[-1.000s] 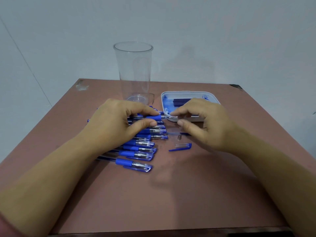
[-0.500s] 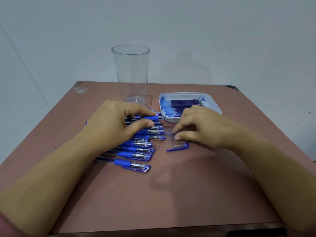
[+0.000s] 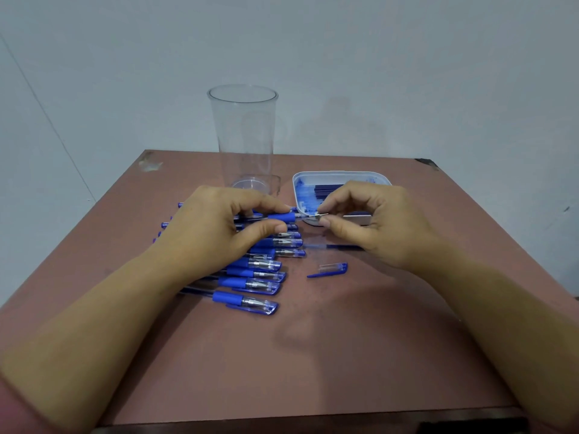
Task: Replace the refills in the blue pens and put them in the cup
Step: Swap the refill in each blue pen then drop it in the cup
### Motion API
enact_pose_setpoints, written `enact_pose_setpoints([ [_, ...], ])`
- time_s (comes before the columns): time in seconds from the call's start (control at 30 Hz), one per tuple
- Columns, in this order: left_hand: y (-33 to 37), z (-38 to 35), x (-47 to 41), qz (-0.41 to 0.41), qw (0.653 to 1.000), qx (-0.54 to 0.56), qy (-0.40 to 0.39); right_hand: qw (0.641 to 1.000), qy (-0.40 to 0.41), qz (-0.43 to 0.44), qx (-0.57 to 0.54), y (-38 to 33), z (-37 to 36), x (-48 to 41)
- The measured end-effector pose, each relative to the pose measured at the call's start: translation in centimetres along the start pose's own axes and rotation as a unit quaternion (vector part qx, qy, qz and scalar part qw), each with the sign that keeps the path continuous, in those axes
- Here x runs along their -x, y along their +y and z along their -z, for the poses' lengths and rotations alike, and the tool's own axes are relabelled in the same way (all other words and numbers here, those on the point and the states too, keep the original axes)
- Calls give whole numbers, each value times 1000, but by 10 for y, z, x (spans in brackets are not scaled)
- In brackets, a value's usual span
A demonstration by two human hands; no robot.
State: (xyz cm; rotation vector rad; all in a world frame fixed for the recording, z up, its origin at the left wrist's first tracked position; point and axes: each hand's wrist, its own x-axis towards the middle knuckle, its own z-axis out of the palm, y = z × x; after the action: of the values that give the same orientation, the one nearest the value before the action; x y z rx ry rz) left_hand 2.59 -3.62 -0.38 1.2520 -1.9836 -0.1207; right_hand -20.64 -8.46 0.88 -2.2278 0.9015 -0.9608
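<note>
My left hand (image 3: 216, 230) grips an uncapped blue pen (image 3: 282, 217) by its blue grip, holding it level above a row of several capped blue pens (image 3: 260, 281). My right hand (image 3: 372, 220) pinches the pen's small metal tip piece (image 3: 319, 215) at the barrel's open end. One loose refill (image 3: 329, 246) lies on the table under my right hand. The pen's cap (image 3: 330, 268) lies in front of it. A tall clear cup (image 3: 244, 139) stands empty behind the pens. To its right a white tray (image 3: 341, 176) holds several dark blue refills.
Everything sits on a reddish-brown table (image 3: 313, 355) whose front edge is near the bottom of view. A pale wall stands behind the table. The table's far corners are chipped.
My right hand rose from the table beside the cap to the pen's end and now pinches the metal tip. A loose refill now lies under it. My left hand stayed put.
</note>
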Motion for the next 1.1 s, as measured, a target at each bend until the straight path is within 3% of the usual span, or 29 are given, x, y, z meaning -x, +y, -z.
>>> enact_pose_setpoints([
  [0.27, 1, -3, 1, -13, 1000, -2, 12, 1000, 9, 21, -7, 3, -14, 0],
  [0.67, -1, -6, 1, -22, 1000, -13, 14, 966, 25, 175, 187, 15, -14, -5],
  [1.0, -1, -5, 1, -18, 1000, -8, 14, 958, 28, 187, 217, 14, -14, -5],
  [1.1, -3, -5, 1, -9, 1000, -18, 12, 969, 11, 157, 192, 15, -12, -4],
])
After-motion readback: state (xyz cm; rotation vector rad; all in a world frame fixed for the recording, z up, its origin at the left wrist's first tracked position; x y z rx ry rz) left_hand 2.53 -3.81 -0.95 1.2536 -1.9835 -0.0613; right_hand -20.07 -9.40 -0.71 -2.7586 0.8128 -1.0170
